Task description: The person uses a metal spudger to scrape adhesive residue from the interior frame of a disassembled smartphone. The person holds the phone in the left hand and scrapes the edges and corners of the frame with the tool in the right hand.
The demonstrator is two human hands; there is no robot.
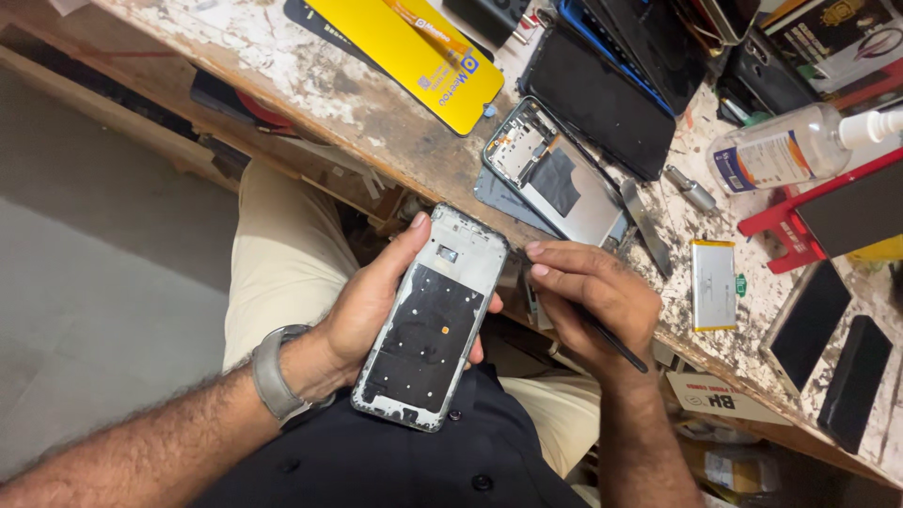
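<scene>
Phone frame (435, 320) sits over the lap, near the bench edge (395, 160), cradled in the left hand (362, 310) with fingers wrapped around its sides. Right hand (593, 301) pinches a thin black tool (616, 343). Loose grip could drop the frame floorward.
</scene>
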